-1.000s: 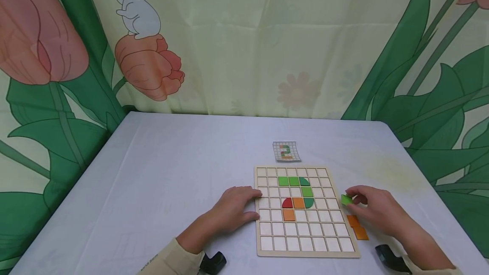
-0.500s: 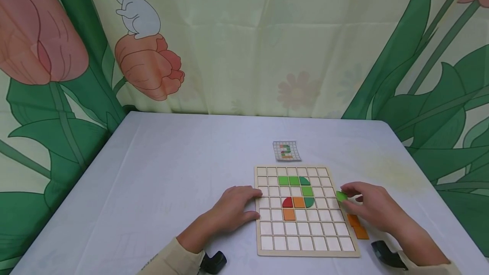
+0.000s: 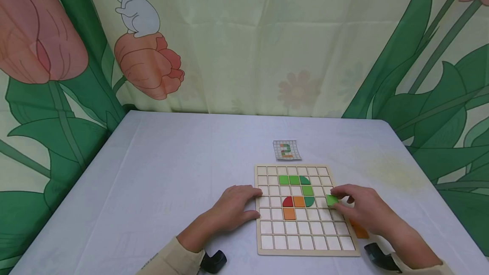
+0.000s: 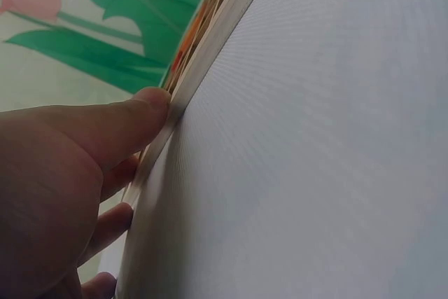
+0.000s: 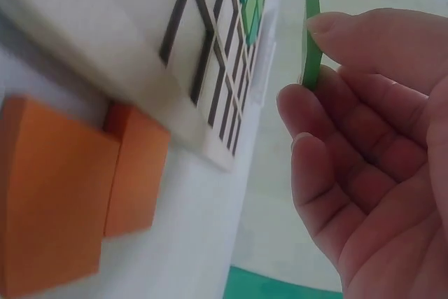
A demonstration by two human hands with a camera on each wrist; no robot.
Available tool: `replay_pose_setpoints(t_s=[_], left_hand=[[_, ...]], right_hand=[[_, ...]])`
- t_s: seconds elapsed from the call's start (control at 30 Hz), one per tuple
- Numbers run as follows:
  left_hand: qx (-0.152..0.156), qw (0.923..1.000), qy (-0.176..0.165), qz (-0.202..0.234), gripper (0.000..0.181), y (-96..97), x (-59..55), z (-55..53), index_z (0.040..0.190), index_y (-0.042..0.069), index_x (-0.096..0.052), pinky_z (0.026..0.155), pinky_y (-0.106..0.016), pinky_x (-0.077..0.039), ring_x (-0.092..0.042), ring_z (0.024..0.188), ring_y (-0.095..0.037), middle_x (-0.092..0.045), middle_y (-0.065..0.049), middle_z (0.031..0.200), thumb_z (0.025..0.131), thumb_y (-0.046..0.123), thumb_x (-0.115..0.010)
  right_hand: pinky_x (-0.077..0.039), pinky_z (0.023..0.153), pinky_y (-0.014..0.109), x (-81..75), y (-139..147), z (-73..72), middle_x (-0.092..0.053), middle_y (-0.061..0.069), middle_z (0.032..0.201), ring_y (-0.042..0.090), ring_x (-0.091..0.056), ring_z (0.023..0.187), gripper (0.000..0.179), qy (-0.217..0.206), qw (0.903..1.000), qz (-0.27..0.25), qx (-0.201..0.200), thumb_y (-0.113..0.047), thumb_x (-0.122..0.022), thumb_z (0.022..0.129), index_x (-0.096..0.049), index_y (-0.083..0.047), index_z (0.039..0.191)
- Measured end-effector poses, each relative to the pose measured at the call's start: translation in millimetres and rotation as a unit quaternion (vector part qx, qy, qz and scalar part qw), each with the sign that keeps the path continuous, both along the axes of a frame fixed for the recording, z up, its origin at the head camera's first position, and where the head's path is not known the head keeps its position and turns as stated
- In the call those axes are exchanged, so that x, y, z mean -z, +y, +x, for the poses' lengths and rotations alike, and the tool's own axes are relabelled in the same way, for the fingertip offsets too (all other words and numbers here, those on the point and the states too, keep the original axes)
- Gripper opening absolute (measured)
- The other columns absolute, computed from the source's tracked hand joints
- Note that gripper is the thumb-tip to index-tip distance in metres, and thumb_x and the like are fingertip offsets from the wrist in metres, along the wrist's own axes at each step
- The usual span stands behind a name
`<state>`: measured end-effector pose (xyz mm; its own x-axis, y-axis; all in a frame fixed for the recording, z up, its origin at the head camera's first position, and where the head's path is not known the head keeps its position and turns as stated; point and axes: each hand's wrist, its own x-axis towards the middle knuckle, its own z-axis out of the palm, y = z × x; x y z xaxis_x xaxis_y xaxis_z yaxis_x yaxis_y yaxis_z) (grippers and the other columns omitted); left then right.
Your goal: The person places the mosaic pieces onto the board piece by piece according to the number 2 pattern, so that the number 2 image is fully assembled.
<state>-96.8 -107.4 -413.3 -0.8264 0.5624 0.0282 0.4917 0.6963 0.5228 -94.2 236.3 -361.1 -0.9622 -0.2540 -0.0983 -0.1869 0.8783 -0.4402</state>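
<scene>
Two orange tiles [image 5: 56,194] lie just right of the grid board [image 3: 304,228], both plain in the right wrist view, partly behind the right hand [image 3: 366,207] in the head view. The left hand [image 3: 238,209], thumb and fingers apart, touches the board's left edge. The right hand pinches a squarish green tile [image 3: 331,200] at its board-side fingertips, over the board's right columns; only the right wrist view shows it edge-on, clear of the board. Beyond the board lies a patterned card [image 3: 286,150].

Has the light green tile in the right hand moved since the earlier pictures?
Yes. In the head view, the light green tile has moved left: first beyond the right edge of the grid board, it now appears over its rightmost column.
</scene>
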Motion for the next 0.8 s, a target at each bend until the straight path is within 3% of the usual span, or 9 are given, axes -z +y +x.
replay_pose_setpoints(t_s=[0.5,0.8], left_hand=[[0.0,1.0,0.001,0.002,0.05,0.4,2.2,-0.7,0.135,0.012,-0.059,0.107,-0.049,-0.038,-0.051,0.129,-0.022,-0.062,-0.002,0.132,0.09,0.027,-0.076],[-0.003,1.0,-0.002,0.0,0.05,0.3,2.0,-0.6,0.135,0.012,-0.059,0.108,-0.051,-0.037,-0.051,0.13,-0.023,-0.061,-0.002,0.133,0.09,0.027,-0.076]], right_hand=[[-0.056,0.074,0.032,5.7,-23,12.1,-0.07,-0.003,0.106,0.015,-0.06,0.088,0.03,-0.011,0.9994,-0.015,-0.029,-0.018,-0.08,0.085,-0.073,-0.009,0.113],[-0.056,0.076,0.03,7.9,-37,18.5,-0.07,-0.008,0.104,0.013,-0.062,0.091,0.028,-0.005,0.9973,-0.019,-0.071,-0.02,-0.082,0.084,-0.073,-0.013,0.109]])
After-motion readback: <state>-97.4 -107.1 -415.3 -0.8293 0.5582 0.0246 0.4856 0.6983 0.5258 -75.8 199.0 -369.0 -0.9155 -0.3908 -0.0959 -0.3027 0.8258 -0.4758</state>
